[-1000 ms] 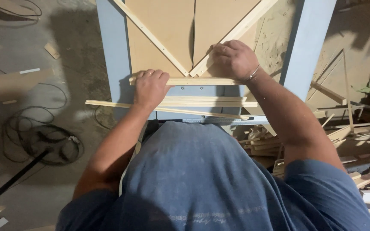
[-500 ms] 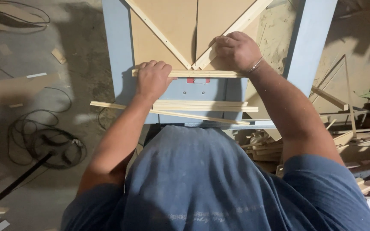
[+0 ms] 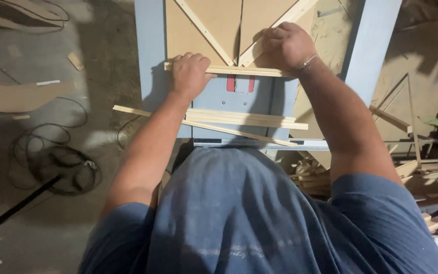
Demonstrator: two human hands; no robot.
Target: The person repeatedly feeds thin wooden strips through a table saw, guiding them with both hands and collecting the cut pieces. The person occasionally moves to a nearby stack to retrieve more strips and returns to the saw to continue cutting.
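A grey-blue saw table (image 3: pixel 150 61) fills the top of the view, with a tan board jig (image 3: pixel 204 25) carrying diagonal pale slats lying on it. Nearer the person, a loose bundle of thin wooden strips (image 3: pixel 239 119) rests across the table's near edge. The held wooden strip (image 3: pixel 239 70) is slim, pale and straight, lying crosswise on the table just above a small red insert (image 3: pixel 240 83). The left hand (image 3: pixel 191 76) curls over its left end; the right hand (image 3: pixel 285 46) presses on its right end, the two hands well apart.
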